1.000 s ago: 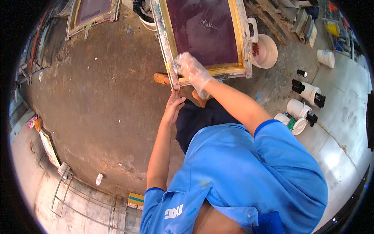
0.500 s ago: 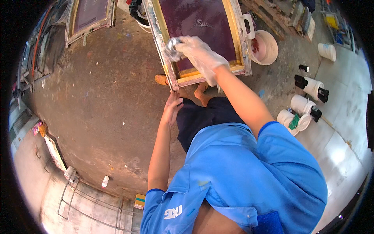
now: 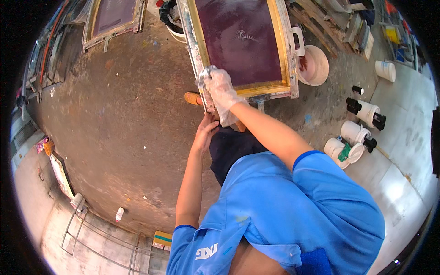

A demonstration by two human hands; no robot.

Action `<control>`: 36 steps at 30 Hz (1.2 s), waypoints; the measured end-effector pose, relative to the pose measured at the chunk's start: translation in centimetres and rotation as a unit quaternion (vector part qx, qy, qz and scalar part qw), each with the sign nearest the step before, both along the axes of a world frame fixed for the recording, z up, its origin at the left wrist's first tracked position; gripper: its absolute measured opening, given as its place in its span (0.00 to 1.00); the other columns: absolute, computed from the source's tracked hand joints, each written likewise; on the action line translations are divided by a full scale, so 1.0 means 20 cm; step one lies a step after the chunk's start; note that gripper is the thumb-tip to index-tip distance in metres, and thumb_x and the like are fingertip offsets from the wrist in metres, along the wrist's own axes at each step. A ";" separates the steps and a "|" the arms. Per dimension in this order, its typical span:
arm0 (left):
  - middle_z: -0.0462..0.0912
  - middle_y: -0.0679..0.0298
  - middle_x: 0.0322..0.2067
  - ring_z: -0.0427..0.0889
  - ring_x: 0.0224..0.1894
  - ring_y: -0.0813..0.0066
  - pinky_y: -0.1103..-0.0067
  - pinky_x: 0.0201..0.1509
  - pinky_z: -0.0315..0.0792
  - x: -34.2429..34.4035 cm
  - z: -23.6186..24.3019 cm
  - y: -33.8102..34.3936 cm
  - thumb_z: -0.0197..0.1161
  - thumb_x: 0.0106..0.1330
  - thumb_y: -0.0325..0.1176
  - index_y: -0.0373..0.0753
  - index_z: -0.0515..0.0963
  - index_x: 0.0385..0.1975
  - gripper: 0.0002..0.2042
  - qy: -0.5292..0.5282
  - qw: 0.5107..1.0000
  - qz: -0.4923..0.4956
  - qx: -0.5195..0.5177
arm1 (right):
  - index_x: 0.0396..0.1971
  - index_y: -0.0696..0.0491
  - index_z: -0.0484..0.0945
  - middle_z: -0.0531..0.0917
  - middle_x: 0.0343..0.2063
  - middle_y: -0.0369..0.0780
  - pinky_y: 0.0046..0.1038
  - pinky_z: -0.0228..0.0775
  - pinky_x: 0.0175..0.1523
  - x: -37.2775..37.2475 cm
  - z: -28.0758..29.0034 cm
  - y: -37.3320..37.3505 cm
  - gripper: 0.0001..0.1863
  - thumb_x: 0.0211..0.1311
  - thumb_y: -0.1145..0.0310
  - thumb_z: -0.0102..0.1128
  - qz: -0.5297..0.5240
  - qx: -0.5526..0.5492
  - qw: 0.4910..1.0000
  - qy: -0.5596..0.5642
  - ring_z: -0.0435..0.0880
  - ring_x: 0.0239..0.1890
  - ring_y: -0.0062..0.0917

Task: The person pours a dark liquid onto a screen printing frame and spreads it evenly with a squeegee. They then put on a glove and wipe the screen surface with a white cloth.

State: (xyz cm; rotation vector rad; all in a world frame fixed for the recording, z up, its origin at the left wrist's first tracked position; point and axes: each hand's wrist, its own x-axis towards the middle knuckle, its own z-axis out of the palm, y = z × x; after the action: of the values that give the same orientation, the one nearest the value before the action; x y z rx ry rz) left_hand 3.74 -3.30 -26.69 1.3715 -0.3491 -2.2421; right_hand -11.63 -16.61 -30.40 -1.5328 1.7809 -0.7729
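Note:
A screen printing frame (image 3: 270, 90) lies ahead of me, its dark purple mesh (image 3: 245, 55) edged with yellowish tape and paint-stained rails. A pale mark shows on the mesh. My right hand (image 3: 222, 91), in a translucent plastic glove, is closed around a crumpled greyish rag (image 3: 205, 75). That rag sits on the left rail, above the near corner. Bare, my left hand (image 3: 204, 132) has its fingers bent at the frame's near left corner; part of its grip is hidden.
A second framed screen (image 3: 112, 20) stands at the far left. Beside the frame are a black-lined bucket (image 3: 178, 33) and, right, a white bucket (image 3: 316, 64) with reddish residue. Several white tubs (image 3: 355, 132) line the right side. Wooden boards (image 3: 316, 27) lie at the far right.
My right hand and the rag have moved nearer to me along the left rail, off the mesh's near edge. The left hand stays at the corner. The view has shifted slightly.

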 end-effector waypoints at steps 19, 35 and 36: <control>0.47 0.55 0.76 0.45 0.78 0.62 0.57 0.75 0.49 0.00 0.10 -0.05 0.65 0.64 0.38 0.35 0.42 0.76 0.46 0.004 1.000 0.012 0.015 | 0.32 0.57 0.81 0.83 0.30 0.51 0.40 0.77 0.48 -0.17 0.00 -0.47 0.12 0.63 0.70 0.46 0.190 -0.113 0.964 0.150 0.83 0.38 0.46; 0.49 0.57 0.76 0.48 0.77 0.63 0.57 0.74 0.50 -0.06 0.06 0.03 0.62 0.66 0.37 0.35 0.45 0.76 0.42 -0.031 0.996 0.078 -0.007 | 0.39 0.50 0.83 0.84 0.40 0.44 0.37 0.76 0.54 -1.37 0.46 0.06 0.10 0.59 0.70 0.55 0.361 -0.158 0.897 0.202 0.83 0.46 0.39; 0.49 0.57 0.76 0.48 0.77 0.63 0.57 0.73 0.50 -0.06 0.07 0.02 0.62 0.66 0.37 0.35 0.45 0.76 0.42 -0.031 0.996 0.078 -0.007 | 0.40 0.49 0.83 0.84 0.40 0.44 0.37 0.75 0.55 -1.43 0.41 -0.03 0.11 0.61 0.70 0.54 0.389 -0.186 0.876 0.217 0.83 0.47 0.39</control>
State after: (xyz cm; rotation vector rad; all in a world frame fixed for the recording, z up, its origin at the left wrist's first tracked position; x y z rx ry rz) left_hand 2.46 -2.95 -25.37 1.4120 -0.2686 -2.0716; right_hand -40.14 -17.22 -22.22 -2.5992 1.1065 -0.3741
